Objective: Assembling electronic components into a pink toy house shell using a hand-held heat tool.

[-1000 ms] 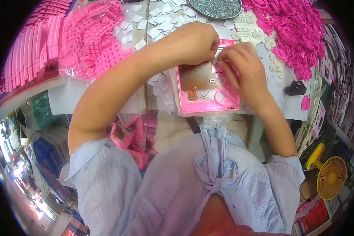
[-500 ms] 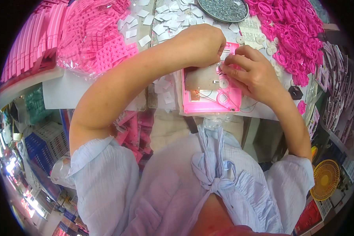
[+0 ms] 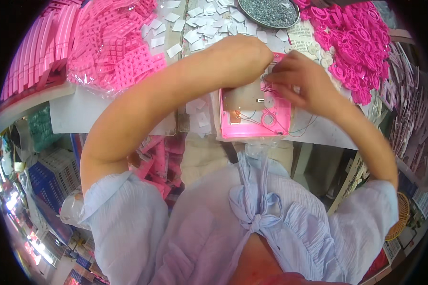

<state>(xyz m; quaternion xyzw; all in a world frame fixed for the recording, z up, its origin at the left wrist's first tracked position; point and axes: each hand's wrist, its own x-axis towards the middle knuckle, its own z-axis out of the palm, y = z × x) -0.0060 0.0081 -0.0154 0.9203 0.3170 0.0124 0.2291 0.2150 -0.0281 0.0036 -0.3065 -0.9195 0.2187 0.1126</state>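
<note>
A pink plastic casing [image 3: 254,129] lies on the table before me, its inside facing up. A brown board [image 3: 242,98], a white round wheel [image 3: 269,102] and thin wires [image 3: 254,116] sit in it. My left hand [image 3: 252,59] bends over the casing's far part; its fingers are mostly hidden behind the wrist. At the casing's right side is my right hand [image 3: 302,83], fingers curled toward the far right of the casing and a little blurred. Whatever lies between the fingertips is too small to make out.
A metal dish of small screws [image 3: 271,12] stands at the back, beside scattered white paper pieces [image 3: 209,28]. Pink button sheets [image 3: 114,47] are heaped at the left, magenta ring-shaped parts [image 3: 361,52] at the right. A yellow basket [image 3: 403,216] is at the lower right.
My right elbow has swung outward to the right, and the right hand has turned over the casing. The left hand has dipped slightly nearer. The casing stays in place.
</note>
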